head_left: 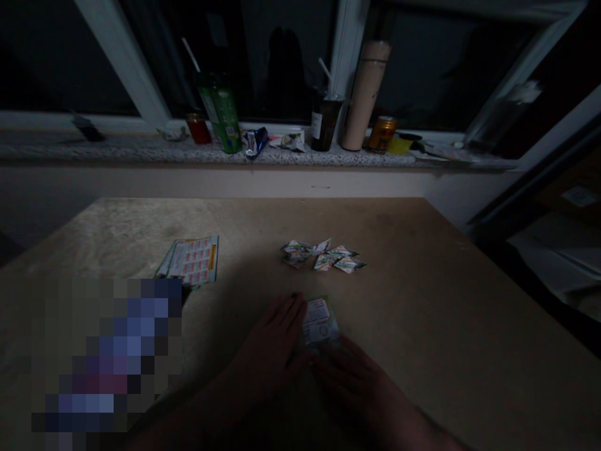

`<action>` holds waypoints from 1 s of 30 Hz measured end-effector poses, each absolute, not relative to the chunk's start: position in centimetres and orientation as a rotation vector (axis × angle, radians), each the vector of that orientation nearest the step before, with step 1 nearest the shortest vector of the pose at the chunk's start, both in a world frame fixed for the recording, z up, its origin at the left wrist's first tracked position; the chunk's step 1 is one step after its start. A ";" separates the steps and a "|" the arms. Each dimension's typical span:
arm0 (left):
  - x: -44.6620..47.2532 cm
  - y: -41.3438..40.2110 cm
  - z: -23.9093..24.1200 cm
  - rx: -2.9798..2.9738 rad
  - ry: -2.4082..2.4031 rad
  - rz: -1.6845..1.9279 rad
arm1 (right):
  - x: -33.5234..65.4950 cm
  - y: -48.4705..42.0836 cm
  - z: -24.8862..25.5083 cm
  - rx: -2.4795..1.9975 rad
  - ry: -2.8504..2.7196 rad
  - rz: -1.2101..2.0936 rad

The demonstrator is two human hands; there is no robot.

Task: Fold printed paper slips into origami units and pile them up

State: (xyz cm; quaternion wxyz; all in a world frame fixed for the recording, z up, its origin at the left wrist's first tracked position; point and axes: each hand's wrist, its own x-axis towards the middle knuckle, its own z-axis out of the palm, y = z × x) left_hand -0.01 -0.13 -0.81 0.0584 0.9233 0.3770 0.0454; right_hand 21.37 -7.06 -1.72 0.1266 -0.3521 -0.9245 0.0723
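Observation:
A small printed sheet of paper [320, 321] lies on the table between my hands. My left hand [279, 341] rests flat along its left edge, fingers stretched out and pointing away from me. Across the sheet's near edge reaches my right hand [354, 379], its fingers extended to the left and lying low. Dim light hides the fingertips of the right hand in part. Beyond the hands sits a cluster of several small folded paper pieces [323, 258]. To the left lies a stack of printed sheets [192, 260].
The wooden table [413, 300] ends at a wall below a granite sill [159, 150]. On the sill stand a green bottle [226, 119], a jar [198, 128], a dark cup with a straw [325, 122], a tall tumbler [366, 94] and a golden can [381, 134]. A blurred-out patch covers the lower left.

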 end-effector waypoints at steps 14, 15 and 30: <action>0.3 0.5 -1.7 2.890 1.173 0.169 | 23.3 -2.3 0.5 -1.018 -2.746 0.557; 0.2 0.5 -1.6 2.884 1.170 0.170 | 23.4 -2.1 0.5 -1.022 -2.747 0.591; 0.2 -0.3 -1.1 2.797 0.974 0.140 | 23.3 -2.0 -0.1 -1.034 -2.679 0.587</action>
